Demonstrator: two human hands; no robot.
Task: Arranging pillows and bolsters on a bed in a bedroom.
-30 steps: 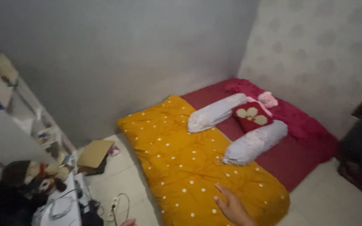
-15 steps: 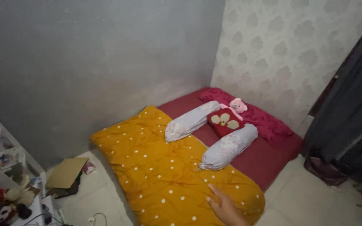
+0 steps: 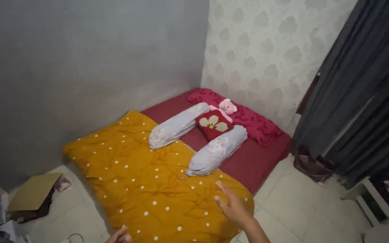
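Observation:
My right hand point(image 3: 232, 205) hangs open above the near corner of an orange blanket with white dots point(image 3: 145, 180), holding nothing. Only the fingertips of my left hand point(image 3: 119, 236) show at the bottom edge, over the blanket's near side; whether they are closed is hidden. The blanket covers the near half of a dark red mattress point(image 3: 257, 159) on the floor. Two pale bolster pillows point(image 3: 214, 150) lie on the mattress, with a red cushion point(image 3: 214, 124) and a pink soft toy point(image 3: 227, 106) between them. A crimson pillow point(image 3: 248, 118) lies at the head.
Grey wall on the left, patterned wallpaper behind the bed. Dark curtains point(image 3: 361, 90) hang at the right above a white shelf point(image 3: 374, 198). A cardboard piece point(image 3: 32, 192) lies on the tiled floor at the left, beside clutter at the bottom left corner.
The view has swung right, bringing the curtains in and pushing the left shelf out. My right hand stays open over the blanket corner. My left fingertips have come into view at the bottom.

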